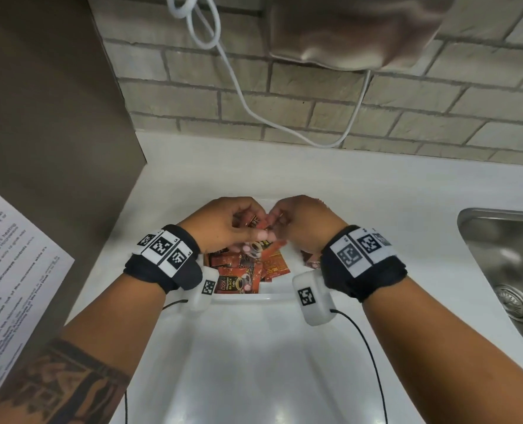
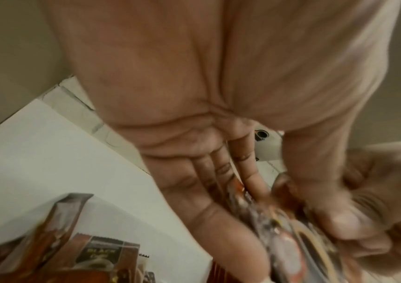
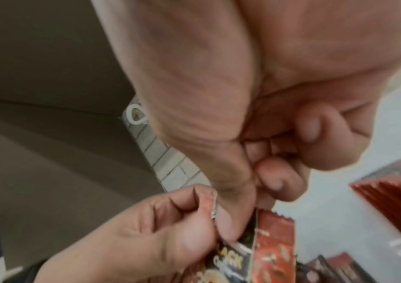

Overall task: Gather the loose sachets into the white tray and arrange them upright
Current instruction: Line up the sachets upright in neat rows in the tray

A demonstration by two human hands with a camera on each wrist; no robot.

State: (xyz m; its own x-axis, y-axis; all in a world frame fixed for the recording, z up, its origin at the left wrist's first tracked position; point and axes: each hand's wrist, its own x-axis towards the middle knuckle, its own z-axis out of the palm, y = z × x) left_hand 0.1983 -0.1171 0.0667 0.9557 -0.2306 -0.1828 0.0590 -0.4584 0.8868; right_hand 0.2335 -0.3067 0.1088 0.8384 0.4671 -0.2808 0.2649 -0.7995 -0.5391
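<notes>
Both hands meet over the far part of the white tray [image 1: 254,298]. My left hand [image 1: 254,229] grips a small bunch of red and black coffee sachets [image 1: 261,244] between thumb and fingers; in the left wrist view the bunch [image 2: 281,241] is blurred in that hand [image 2: 296,206]. My right hand [image 1: 277,228] pinches the top edge of the same bunch, and the right wrist view shows its thumb and forefinger [image 3: 255,206] on a red sachet [image 3: 274,239]. Several more sachets [image 1: 238,281] lie flat in the tray below. A packed row of sachets [image 3: 393,201] stands on edge at the tray's right.
The tray sits on a white counter [image 1: 376,194] against a brick wall. A steel sink [image 1: 505,270] is at the right. A white cable [image 1: 244,96] hangs down the wall. A brown panel [image 1: 49,117] and a printed sheet [image 1: 12,270] stand at the left.
</notes>
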